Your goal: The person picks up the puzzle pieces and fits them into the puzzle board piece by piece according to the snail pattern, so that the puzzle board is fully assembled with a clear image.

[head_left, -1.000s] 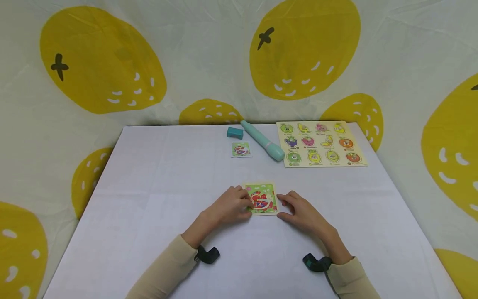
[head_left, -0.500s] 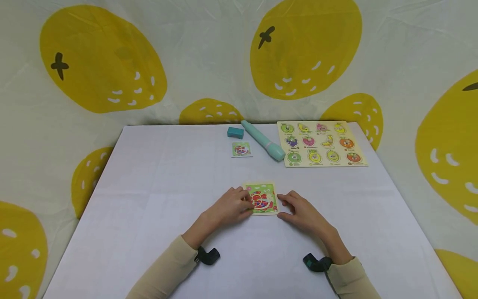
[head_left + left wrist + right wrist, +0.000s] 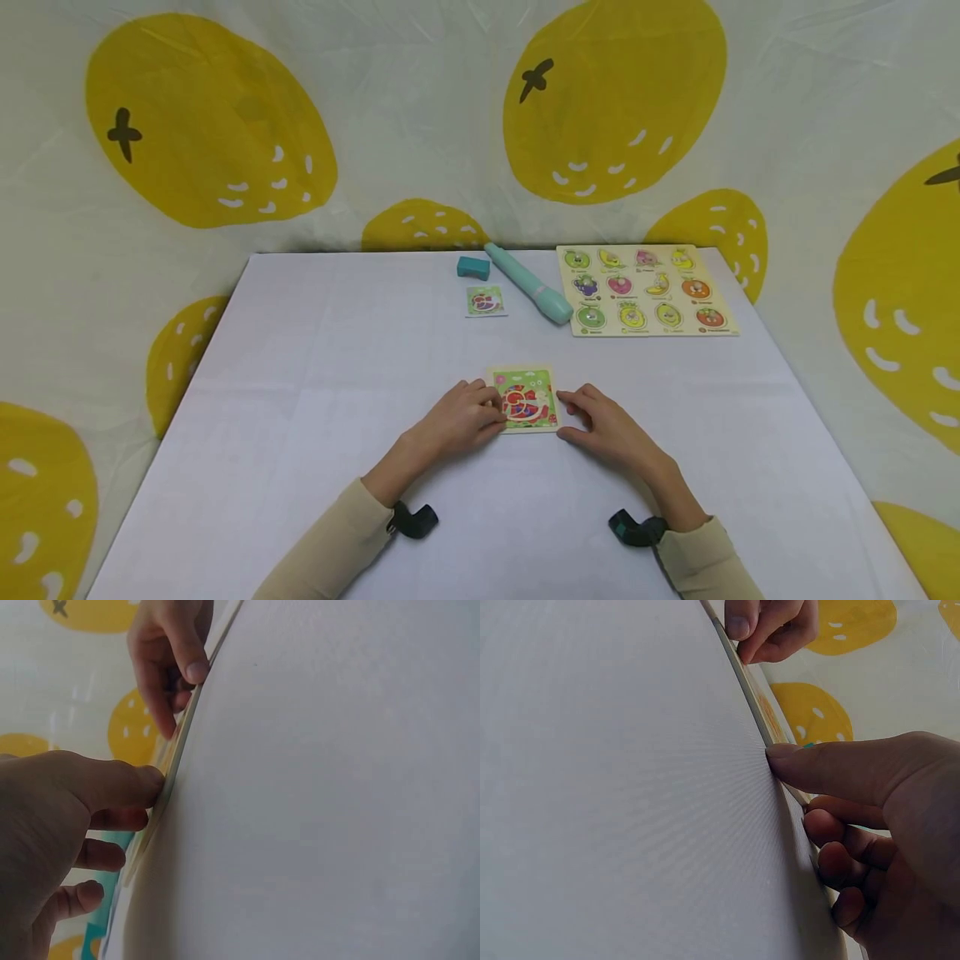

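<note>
A small square jigsaw puzzle [image 3: 531, 400] with a red snail picture, green background and pale wooden border lies flat on the white table. My left hand [image 3: 467, 417] holds its left side, its curled fingers over the left border and part of the picture. In the left wrist view, that thumb [image 3: 139, 785] touches the board's near edge. My right hand [image 3: 613, 427] holds the right side between thumb and index finger. From the right wrist view, the right thumb [image 3: 802, 759] meets the board's edge [image 3: 748, 690], and the other fingers curl below it. What the left fingertips cover is hidden.
Beyond the puzzle lie a small picture card [image 3: 486, 301], a teal block [image 3: 473, 267] and a mint-green stick with a thick end [image 3: 528, 285]. A wooden fruit puzzle board [image 3: 647, 292] is at the back right. A fruit-print cloth [image 3: 420, 125] hangs behind the table.
My left hand has shifted slightly left and down, and its fingers cover less of the snail picture. The right hand and the puzzle stay in place.
</note>
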`<action>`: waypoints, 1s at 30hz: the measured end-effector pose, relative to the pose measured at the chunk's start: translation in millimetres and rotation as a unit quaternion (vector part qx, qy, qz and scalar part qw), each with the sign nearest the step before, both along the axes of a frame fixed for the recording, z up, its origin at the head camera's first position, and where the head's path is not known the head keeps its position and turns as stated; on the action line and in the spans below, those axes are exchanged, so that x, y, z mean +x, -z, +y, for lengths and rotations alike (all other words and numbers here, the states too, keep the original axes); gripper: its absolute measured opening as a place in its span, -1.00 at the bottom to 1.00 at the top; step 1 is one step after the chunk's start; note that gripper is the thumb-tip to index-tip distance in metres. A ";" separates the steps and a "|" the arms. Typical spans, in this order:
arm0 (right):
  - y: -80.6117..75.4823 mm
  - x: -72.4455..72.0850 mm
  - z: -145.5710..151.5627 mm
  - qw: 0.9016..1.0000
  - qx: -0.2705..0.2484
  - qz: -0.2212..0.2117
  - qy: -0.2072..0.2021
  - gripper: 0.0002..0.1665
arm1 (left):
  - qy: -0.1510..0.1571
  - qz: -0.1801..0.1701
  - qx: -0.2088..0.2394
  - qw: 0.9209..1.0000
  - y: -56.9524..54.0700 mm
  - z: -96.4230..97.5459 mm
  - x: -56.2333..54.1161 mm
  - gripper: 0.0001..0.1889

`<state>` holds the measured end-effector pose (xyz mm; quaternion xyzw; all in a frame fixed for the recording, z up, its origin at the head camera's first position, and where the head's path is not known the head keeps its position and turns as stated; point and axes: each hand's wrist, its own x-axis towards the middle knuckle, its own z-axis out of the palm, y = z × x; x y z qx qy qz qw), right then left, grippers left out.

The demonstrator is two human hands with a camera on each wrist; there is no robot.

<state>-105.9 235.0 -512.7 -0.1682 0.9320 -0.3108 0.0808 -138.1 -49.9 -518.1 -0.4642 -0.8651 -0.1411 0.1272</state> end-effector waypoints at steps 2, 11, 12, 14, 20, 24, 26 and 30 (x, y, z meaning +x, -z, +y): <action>-0.3 -0.3 0.0 1.000 0.000 -0.005 0.000 -0.30 | -0.002 0.001 0.000 1.000 0.9 -1.3 0.5 -0.93; -0.4 -1.1 -0.2 1.000 -0.002 -0.010 0.002 -0.30 | -0.005 -0.020 0.020 1.000 2.6 -9.3 1.3 -0.92; -0.2 -1.4 -0.6 1.000 -0.002 -0.010 0.002 -0.30 | -0.007 -0.026 0.022 0.999 2.8 -10.4 1.0 -0.91; -0.1 -1.8 -1.6 1.000 -0.002 -0.011 0.003 -0.29 | -0.012 -0.034 0.022 0.999 2.6 -12.7 0.0 -0.89; -1.4 -2.4 -3.2 1.000 0.002 -0.013 0.005 -0.29 | -0.030 -0.036 0.025 0.999 0.2 -18.4 -2.6 -0.85; -2.5 -3.3 -3.6 1.000 0.010 -0.009 0.003 -0.29 | -0.046 -0.041 0.028 0.998 -1.8 -22.0 -4.3 -0.82; -3.1 -4.0 -3.4 1.000 0.014 -0.007 0.001 -0.29 | -0.057 -0.047 0.031 0.997 -3.8 -23.8 -5.4 -0.80; -6.0 -5.5 -2.2 1.000 0.026 -0.013 -0.005 -0.25 | -0.088 -0.059 0.036 0.994 -10.0 -28.0 -9.5 -0.78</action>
